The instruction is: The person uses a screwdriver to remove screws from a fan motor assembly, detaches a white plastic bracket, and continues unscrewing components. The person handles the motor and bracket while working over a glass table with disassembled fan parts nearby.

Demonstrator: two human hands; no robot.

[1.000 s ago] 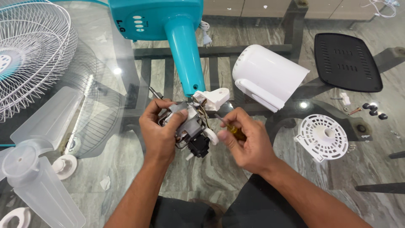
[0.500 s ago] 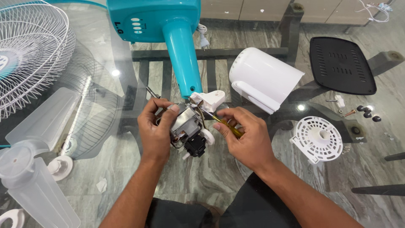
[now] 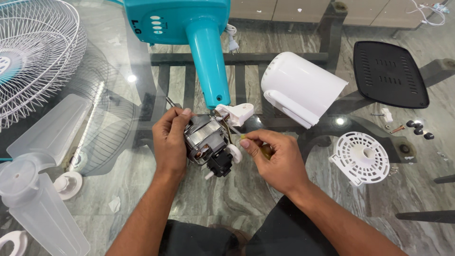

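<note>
A glass tabletop (image 3: pixel 142 208) carries a teal fan stand (image 3: pixel 199 42) and a white motor cover (image 3: pixel 301 87). At the stand's foot sits the fan motor (image 3: pixel 206 140), the left hand (image 3: pixel 170 142) in a closed grip around it. The right hand (image 3: pixel 277 159) grips a screwdriver (image 3: pixel 258 148) against it

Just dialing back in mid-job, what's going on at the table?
A person has a fan apart on a glass table. The left hand grips the bare motor below the teal stand; the right hand holds a screwdriver to it. The white motor cover, wire grille, clear blade and screws lie around.
</note>
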